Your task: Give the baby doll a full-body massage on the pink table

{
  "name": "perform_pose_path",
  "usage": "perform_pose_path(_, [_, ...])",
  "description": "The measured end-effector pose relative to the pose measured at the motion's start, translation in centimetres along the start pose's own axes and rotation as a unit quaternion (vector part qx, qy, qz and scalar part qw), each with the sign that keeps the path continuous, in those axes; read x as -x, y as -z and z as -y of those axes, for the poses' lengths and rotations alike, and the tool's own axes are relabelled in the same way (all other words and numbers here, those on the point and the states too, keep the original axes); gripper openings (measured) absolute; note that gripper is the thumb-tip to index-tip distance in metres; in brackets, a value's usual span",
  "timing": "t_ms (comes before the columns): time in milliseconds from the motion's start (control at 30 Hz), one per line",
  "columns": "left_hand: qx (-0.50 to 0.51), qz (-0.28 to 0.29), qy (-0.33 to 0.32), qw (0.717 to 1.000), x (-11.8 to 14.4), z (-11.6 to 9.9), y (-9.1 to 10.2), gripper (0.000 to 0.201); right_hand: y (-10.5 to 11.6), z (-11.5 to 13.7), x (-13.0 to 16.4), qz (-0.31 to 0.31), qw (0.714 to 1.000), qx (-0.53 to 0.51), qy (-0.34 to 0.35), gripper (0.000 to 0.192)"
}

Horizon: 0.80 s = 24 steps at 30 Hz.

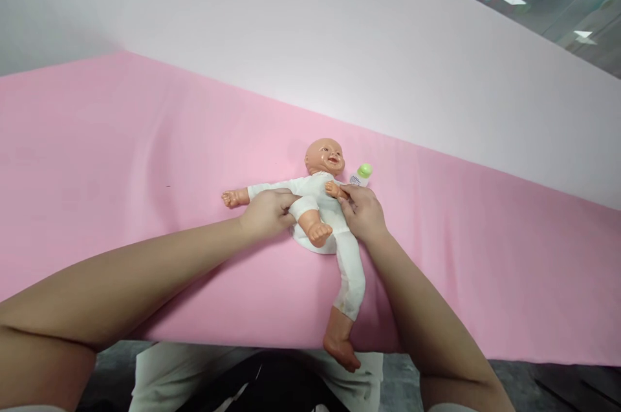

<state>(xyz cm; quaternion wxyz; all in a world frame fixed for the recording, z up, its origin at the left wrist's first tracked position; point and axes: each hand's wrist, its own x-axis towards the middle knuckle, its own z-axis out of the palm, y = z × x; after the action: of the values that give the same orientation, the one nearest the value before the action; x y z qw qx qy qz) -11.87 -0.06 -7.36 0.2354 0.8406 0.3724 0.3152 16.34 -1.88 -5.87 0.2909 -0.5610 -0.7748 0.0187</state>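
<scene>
a doll (323, 205) lies on its back on a pink sheet (145, 160), a little right of the middle, head toward the far side and legs toward the near edge. it wears a white suit. one leg is stretched out straight so that its bare foot hangs just past the near edge of the sheet; the other leg is bent up, knee raised, the foot in the air over the belly. one arm is flung out flat to the left, the small hand resting on the sheet; the other arm is folded in on the chest.

the person's left hand (266, 213) comes in from the left and is curled shut on the doll at the hip, by the raised leg, fingers pinching the white cloth there. the right hand (363, 211) comes in from the right and is closed about the doll's side, fingertips touching the folded arm and the cloth just below it. both forearms lie low over the sheet.

under the doll's hips a white pad (310, 245) shows, only its near left rim in sight. just right of the doll's head, on the sheet, lies a small bottle (361, 174) with a green cap, close to the right hand but not touching it. a pale wall (291, 30) rises behind the sheet.
</scene>
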Motion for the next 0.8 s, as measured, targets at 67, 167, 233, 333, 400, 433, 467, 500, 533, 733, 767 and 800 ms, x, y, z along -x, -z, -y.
perform_pose_path(67, [-0.033,-0.008,-0.054,0.998,0.3,0.1,0.1,0.023,-0.5,-0.5,0.1,-0.018,1.0,-0.005,-0.015,0.034])
perform_pose_path(167, [-0.068,-0.05,-0.178,0.98,1.0,0.0,0.2,0.025,-0.9,-1.4,0.3,-0.078,0.995,-0.032,-0.052,0.036])
perform_pose_path(233, [-0.076,-0.075,-0.267,0.958,1.7,-0.6,0.3,0.022,-1.0,-2.3,0.4,-0.156,0.978,-0.087,-0.108,0.043])
perform_pose_path(333, [-0.08,-0.074,-0.366,0.924,2.7,-2.2,0.3,0.023,-0.8,-4.4,0.4,-0.245,0.931,-0.192,-0.189,0.054])
perform_pose_path(400, [-0.083,-0.052,-0.4,0.911,3.2,-3.4,0.2,0.022,-0.4,-6.4,0.2,-0.263,0.906,-0.235,-0.233,0.054])
perform_pose_path(433, [-0.085,-0.038,-0.41,0.907,3.4,-3.8,0.1,0.019,-0.1,-7.5,0.1,-0.26,0.895,-0.245,-0.265,0.054])
perform_pose_path(467, [-0.086,-0.026,-0.417,0.905,3.4,-4.2,0.0,0.016,0.1,-8.6,0.1,-0.245,0.887,-0.238,-0.311,0.055])
perform_pose_path(500, [-0.085,-0.016,-0.421,0.903,3.4,-4.5,-0.1,0.013,0.4,-9.6,0.0,-0.221,0.879,-0.219,-0.361,0.056])
perform_pose_path(533, [-0.084,-0.008,-0.422,0.903,3.4,-4.6,-0.1,0.011,0.6,-10.5,0.0,-0.201,0.873,-0.199,-0.396,0.056])
perform_pose_path(733, [-0.061,-0.042,-0.392,0.917,3.1,-3.9,-0.5,0.01,0.9,-11.0,-0.1,-0.2,0.871,-0.2,-0.401,0.061])
perform_pose_path(767, [-0.055,-0.052,-0.386,0.919,3.1,-3.6,-0.5,0.012,0.8,-10.1,0.0,-0.221,0.878,-0.218,-0.364,0.06])
perform_pose_path(800, [-0.051,-0.06,-0.379,0.922,3.0,-3.4,-0.4,0.014,0.7,-9.0,0.0,-0.248,0.886,-0.236,-0.314,0.059])
